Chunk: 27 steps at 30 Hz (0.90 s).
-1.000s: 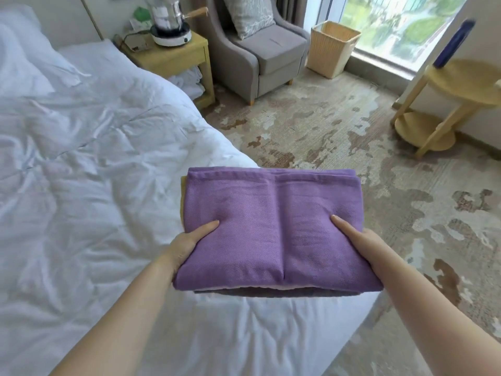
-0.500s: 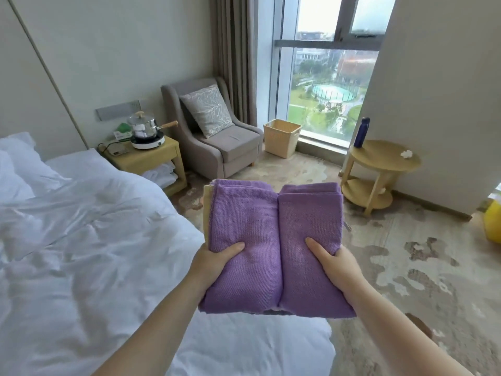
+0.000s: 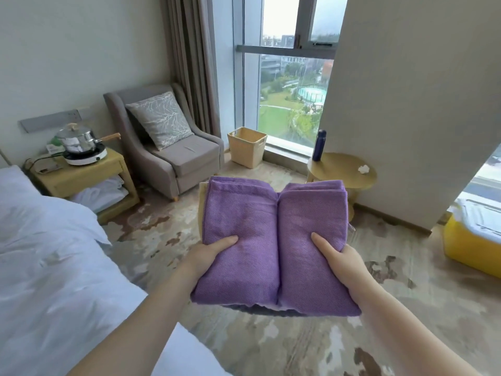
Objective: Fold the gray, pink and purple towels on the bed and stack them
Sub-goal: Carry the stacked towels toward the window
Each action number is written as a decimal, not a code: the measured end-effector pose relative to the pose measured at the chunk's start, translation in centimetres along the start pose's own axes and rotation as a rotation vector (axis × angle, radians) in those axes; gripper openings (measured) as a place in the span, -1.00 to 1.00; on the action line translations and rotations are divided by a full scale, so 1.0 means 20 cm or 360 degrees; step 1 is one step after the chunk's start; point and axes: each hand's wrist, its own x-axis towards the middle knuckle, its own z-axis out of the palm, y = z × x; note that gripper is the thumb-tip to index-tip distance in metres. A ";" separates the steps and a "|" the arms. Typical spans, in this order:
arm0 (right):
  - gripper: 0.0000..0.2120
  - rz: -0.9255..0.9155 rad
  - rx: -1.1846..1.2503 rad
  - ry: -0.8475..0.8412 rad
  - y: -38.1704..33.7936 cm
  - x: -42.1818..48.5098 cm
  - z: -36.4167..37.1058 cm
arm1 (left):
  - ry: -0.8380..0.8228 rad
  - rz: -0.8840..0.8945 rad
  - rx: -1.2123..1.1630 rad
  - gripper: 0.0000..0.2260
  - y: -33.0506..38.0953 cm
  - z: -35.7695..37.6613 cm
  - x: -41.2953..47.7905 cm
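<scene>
Towel stack [image 3: 273,223], one, left hand [image 3: 210,256], right hand [image 3: 343,263]

The bed [image 3: 48,267], lower left of the frame, is covered by a rumpled white duvet [image 3: 35,218]; the towel stack [image 3: 271,240] sits mid-frame in the left hand [image 3: 208,255] and right hand [image 3: 344,260], thumbs pressed on its purple top. At left a yellow bedside table [image 3: 81,176] bears a hotplate [image 3: 89,158] with a steel pot [image 3: 77,139] on it; right of centre a round table [image 3: 339,172] holds a dark bottle [image 3: 319,145] and a white crumpled scrap [image 3: 363,168]. On the patterned floor [image 3: 298,348] stand a gray armchair [image 3: 189,158], a woven basket [image 3: 246,147] and, at the right edge, a yellow box [image 3: 471,248].
</scene>
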 end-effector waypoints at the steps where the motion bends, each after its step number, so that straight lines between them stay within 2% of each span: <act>1: -0.54 0.0002 0.0016 -0.0005 -0.01 0.06 -0.04 | 0.0005 0.0008 -0.0017 -0.45 0.05 0.04 0.04; 4: -0.61 0.0003 0.0056 -0.0005 -0.02 0.23 -0.11 | -0.0014 -0.0012 -0.0025 -0.34 0.16 0.15 0.18; 9: -0.56 0.0056 0.0066 -0.0010 -0.02 0.58 -0.10 | -0.0023 -0.0060 -0.0012 -0.43 0.27 0.26 0.52; 13: -0.47 0.0147 0.0106 -0.0031 -0.04 0.96 -0.04 | -0.0048 -0.0085 0.0014 -0.21 0.35 0.34 0.91; 15: -0.45 0.0175 0.0111 -0.0034 -0.07 1.21 0.02 | -0.0058 -0.0092 0.0003 -0.21 0.42 0.35 1.16; 18: -0.50 0.0220 0.0128 -0.0082 -0.19 1.64 0.15 | -0.0016 -0.0101 0.0011 -0.30 0.57 0.35 1.58; 22: -0.52 0.0233 0.0125 -0.0093 -0.43 2.17 0.30 | 0.0031 -0.0112 -0.0051 -0.19 0.86 0.29 2.07; 27: -0.47 0.0225 0.0120 -0.0124 -0.68 2.71 0.41 | 0.0066 -0.0132 -0.0092 -0.26 1.14 0.22 2.54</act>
